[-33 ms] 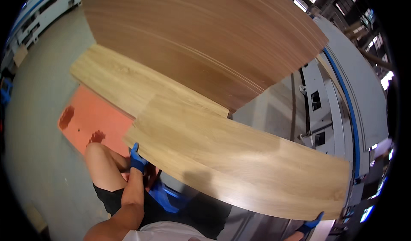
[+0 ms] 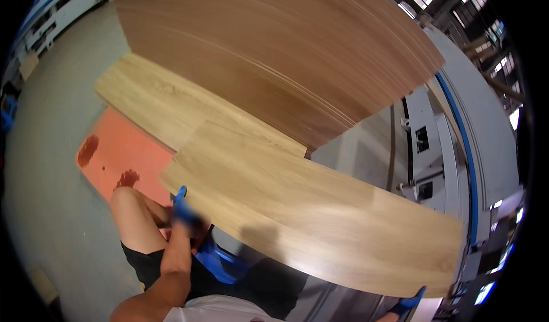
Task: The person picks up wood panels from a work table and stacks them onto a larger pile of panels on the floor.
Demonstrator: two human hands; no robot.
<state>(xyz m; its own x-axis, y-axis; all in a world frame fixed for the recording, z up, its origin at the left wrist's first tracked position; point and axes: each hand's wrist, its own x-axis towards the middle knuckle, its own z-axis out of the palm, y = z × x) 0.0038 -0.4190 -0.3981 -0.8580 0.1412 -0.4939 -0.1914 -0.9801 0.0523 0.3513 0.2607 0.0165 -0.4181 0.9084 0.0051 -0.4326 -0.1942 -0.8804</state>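
A long light-oak laminated board [image 2: 320, 219] runs from the centre toward 4 o'clock, carried flat between both hands. The left hand [image 2: 182, 206], in a blue glove, is clamped on the board's near-left corner at about 7 o'clock, fingers curled over the edge. The right hand [image 2: 407, 305], also blue-gloved, shows only as fingertips hooked under the far corner at 5 o'clock; how far it is closed cannot be told. Behind the board, toward 12 o'clock, leans a stack of darker brown panels [image 2: 274, 47], its layered edges fanning toward 2 o'clock. A second light board [image 2: 166, 104] lies under that stack at 10 o'clock, touching an orange sheet [image 2: 123, 156]. Grey concrete floor [image 2: 46, 167] opens at 9 o'clock. A grey machine with a blue rail [image 2: 466, 150] hems in 3 o'clock.
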